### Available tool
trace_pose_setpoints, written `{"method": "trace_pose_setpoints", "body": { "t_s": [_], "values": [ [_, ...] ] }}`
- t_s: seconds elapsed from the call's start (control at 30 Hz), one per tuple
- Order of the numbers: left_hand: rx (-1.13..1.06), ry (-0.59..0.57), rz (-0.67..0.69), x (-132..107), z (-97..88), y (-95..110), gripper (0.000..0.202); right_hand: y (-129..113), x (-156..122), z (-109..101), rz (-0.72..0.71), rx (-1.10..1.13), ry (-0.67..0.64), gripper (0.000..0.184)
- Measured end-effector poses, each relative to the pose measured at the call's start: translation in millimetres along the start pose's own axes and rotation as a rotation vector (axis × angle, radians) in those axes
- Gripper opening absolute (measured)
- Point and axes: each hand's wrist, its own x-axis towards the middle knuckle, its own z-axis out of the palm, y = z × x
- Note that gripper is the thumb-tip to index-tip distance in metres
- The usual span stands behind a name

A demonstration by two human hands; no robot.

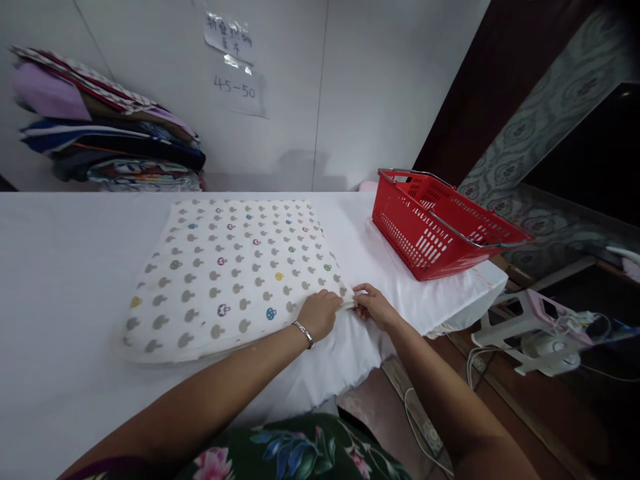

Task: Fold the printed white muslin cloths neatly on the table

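A white cloth [240,267] printed with grey and coloured mushrooms lies folded flat in layers on the white-covered table. Both hands are at its near right corner. My left hand [321,313], with a bracelet at the wrist, is closed on the near edge, its fingertips by the corner. Just to the right, my right hand [373,305] pinches the corner's layered edge between thumb and fingers. Parts of the fingers of both hands are hidden.
A red plastic basket [425,247] with metal handles stands at the table's right end. Folded fabrics [120,133] are stacked at the back left against the wall. Paper notes [235,87] hang on the wall. A white stool [530,327] and cables are on the right.
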Motion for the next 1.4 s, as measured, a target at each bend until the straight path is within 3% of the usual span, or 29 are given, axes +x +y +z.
{"method": "trace_pose_setpoints", "body": {
  "t_s": [0.33,0.73,1.1,1.4],
  "values": [
    [0.225,0.088,0.023,-24.0,2.5,-11.7,0.03,-3.4,1.1,0.5,0.006,-0.097,0.006,0.027],
    [0.353,0.047,0.175,2.2,-1.5,-2.2,0.021,-4.8,1.4,2.6,0.019,-0.176,0.043,0.024],
    [0.311,0.077,0.241,-2.6,9.5,-6.1,0.016,0.0,2.8,3.8,-0.067,-0.251,0.061,0.021],
    [0.19,0.113,0.177,-2.0,20.7,-10.9,0.014,-0.6,0.9,7.1,-0.093,-0.399,0.067,0.022]
  ]
}}
